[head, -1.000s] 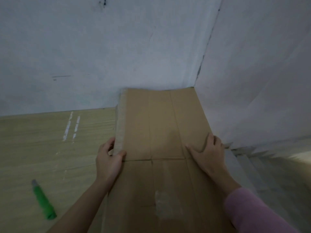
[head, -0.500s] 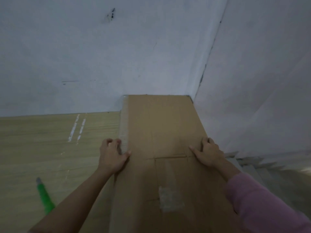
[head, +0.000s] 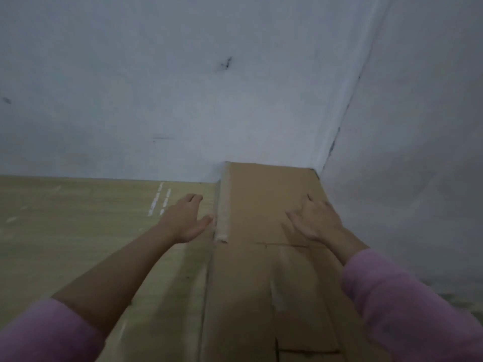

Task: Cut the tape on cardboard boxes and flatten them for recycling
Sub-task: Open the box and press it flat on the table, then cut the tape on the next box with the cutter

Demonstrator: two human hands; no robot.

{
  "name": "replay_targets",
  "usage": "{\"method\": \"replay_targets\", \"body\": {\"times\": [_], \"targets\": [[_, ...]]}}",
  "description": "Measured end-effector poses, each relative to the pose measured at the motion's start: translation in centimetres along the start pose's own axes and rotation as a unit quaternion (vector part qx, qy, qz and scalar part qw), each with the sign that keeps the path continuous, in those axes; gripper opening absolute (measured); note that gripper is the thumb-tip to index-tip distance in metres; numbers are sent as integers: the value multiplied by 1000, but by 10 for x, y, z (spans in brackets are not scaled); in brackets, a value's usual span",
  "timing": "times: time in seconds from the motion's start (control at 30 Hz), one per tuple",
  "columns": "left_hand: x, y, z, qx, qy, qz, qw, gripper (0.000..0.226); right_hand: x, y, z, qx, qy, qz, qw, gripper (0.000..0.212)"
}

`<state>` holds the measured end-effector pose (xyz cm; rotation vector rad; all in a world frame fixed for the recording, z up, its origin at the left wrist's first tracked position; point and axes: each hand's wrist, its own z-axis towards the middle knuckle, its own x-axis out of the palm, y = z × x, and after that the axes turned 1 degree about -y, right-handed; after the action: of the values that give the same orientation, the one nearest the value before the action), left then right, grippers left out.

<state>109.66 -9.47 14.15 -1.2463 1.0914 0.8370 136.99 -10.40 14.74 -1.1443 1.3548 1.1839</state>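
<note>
- The flattened cardboard box [head: 264, 231] is seen lying on the wooden floor [head: 78, 231], its far end pushed into the corner where the two white walls [head: 183, 87] meet.
- The right hand [head: 315, 220] is laid flat on the panel with fingers spread, nothing gripped.
- The left hand [head: 187, 220] is held just beside the box's left edge, fingers straight and loose; whether that edge is touched cannot be told.
- A strip of clear tape [head: 222, 205] is seen along that left edge, and its lower end looks ragged.
- With weight kept on one side only, the creased panels could spring back up.
- If the taped seam is left uncut, that edge may resist being flattened.
- The cardboard could slide on the smooth floor if pressed at an angle.
</note>
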Motion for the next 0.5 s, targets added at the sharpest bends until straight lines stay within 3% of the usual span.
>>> {"method": "replay_targets", "body": {"times": [0.23, 0.5], "targets": [[-80, 55, -61, 34, -81, 83, 993, 59, -35, 97, -22, -110, -65, 17, 992, 69], [-142, 179, -121, -26, -137, 84, 987, 58, -30, 244, -35, -231, -118, 39, 965, 60]]}}
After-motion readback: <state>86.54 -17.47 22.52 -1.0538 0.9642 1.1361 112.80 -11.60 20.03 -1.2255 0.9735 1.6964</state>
